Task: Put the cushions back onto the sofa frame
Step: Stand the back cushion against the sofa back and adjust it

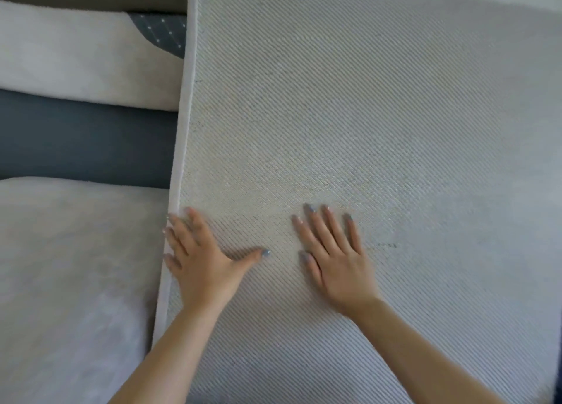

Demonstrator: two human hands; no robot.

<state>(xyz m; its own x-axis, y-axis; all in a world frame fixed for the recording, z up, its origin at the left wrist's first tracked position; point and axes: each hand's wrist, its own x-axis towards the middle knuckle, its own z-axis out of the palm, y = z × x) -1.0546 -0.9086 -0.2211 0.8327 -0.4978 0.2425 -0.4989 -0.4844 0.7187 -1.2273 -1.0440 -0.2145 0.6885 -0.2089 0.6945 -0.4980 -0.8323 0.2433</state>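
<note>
Pressing flat on ribbed cushion [334,99], lower centre of frame: left hand [203,260] at its left edge, right hand [337,263] beside. Released, fingers spread, grasping nothing.

Soft, even daylight fills the frame, brightest at the upper right, where the cushion [365,114] washes toward white, with no hard glare. Shadows are faint: a thin one under the left hand [200,260]. The right hand [334,260] is smeared by motion blur, and the whole picture is slightly soft.
</note>
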